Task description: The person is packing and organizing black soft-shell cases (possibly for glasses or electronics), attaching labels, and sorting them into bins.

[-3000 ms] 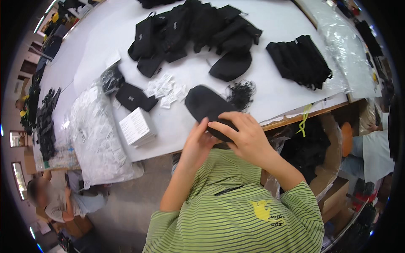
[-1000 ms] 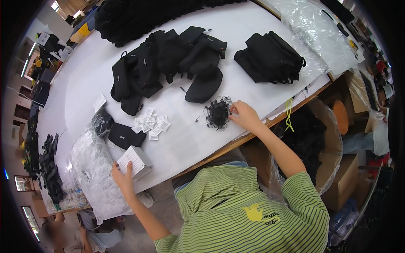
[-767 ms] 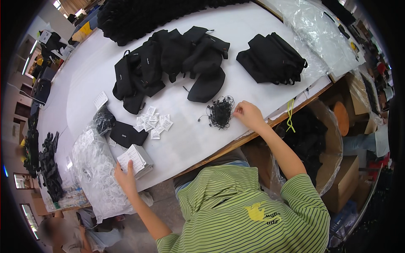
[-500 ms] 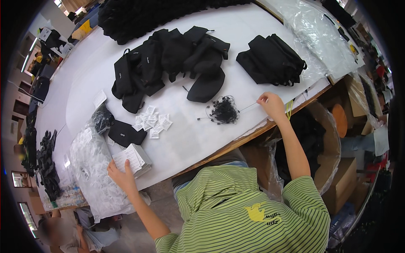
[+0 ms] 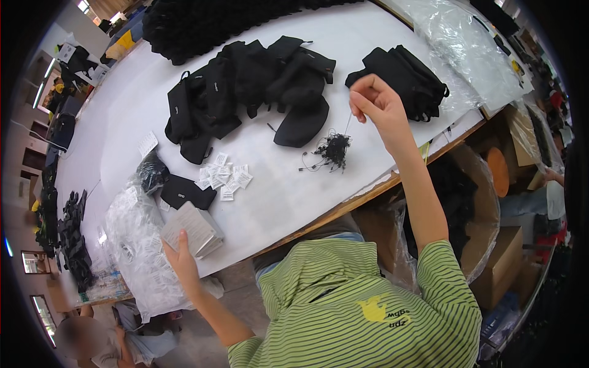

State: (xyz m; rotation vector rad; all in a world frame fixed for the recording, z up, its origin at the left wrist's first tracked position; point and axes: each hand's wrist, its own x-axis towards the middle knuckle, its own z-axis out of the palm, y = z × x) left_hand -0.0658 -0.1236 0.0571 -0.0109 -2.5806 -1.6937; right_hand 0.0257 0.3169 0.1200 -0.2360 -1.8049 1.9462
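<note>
My right hand (image 5: 379, 105) is closed in a pinch above the table, holding a thin string (image 5: 349, 126). That string runs down to a tangle of black tag strings (image 5: 333, 151) with small black ends. At the near edge my left hand (image 5: 180, 259) grips a stack of white printed cards (image 5: 195, 228), its thumb on the top face and the other fingers mostly hidden. Beyond the stack lie a black fabric pouch (image 5: 186, 192) and a scatter of small white labels (image 5: 224, 176).
A heap of black pouches (image 5: 245, 86) spreads over the white table, with a neater black pile (image 5: 402, 83) at right. A clear plastic bag of labels (image 5: 138, 245) hangs over the left edge. Plastic sheeting (image 5: 469, 55) covers the far right. Cartons (image 5: 491, 264) stand below the table.
My right hand has risen away from the table edge, drawing the string upward and pulling the tangle slightly right. My left hand now grips the card stack, its loose top cards no longer fanned out.
</note>
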